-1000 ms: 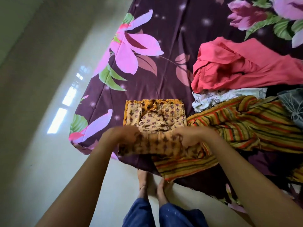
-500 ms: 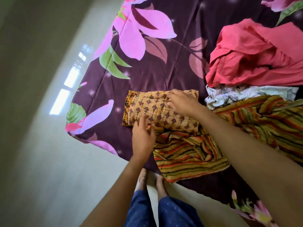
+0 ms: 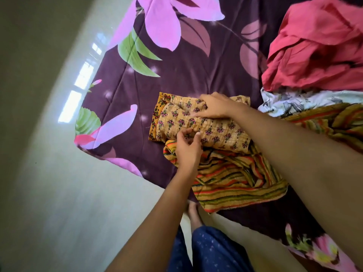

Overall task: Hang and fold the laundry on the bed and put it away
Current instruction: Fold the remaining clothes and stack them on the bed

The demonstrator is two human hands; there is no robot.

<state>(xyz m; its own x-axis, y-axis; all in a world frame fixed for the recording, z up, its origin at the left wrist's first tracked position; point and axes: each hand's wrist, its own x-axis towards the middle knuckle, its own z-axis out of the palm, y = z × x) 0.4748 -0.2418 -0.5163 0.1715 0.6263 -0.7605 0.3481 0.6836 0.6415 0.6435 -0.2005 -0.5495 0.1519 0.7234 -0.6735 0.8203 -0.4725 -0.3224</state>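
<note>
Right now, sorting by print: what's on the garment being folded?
The folded garment: mustard with small pink flowers; head view.

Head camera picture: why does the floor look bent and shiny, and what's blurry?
Head view: the wide-angle lens curves the floor and the bed; bright glare streaks the floor; the near right forearm is soft, the folded yellow printed garment sharp.

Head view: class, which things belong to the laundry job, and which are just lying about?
Job: yellow printed garment, held by left hand and right hand; striped cloth; red garment; white printed cloth.
Lying about: floral bedsheet; floor.
</note>
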